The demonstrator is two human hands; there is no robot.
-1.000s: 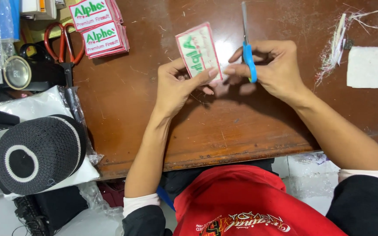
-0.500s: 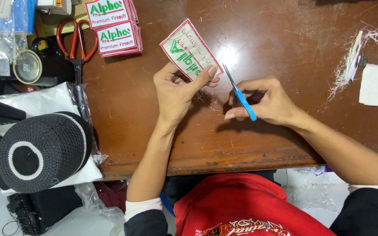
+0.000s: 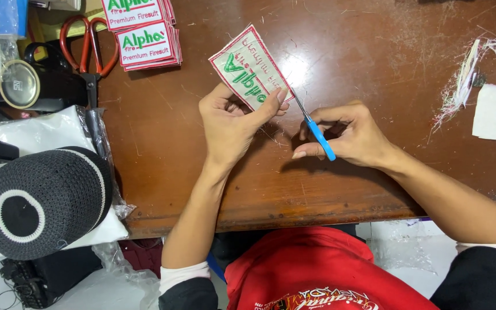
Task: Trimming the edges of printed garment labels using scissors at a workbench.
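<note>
White embroidered patch (image 3: 250, 68) tilted further in left hand (image 3: 231, 123), blue-handled snips (image 3: 316, 131) lowered

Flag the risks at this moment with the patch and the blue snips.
1. The blue-handled snips in the right hand point their tip at the left hand, close to the fingers; a slip could nick one.
2. The blades sit at the edge of the embroidered patch; too deep a cut might sever its red border stitching rather than a loose thread.

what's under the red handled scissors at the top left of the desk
The red-handled scissors lie on the brown desk, blades toward dark items at its edge. What lies beneath the blades cannot be made out.
</note>
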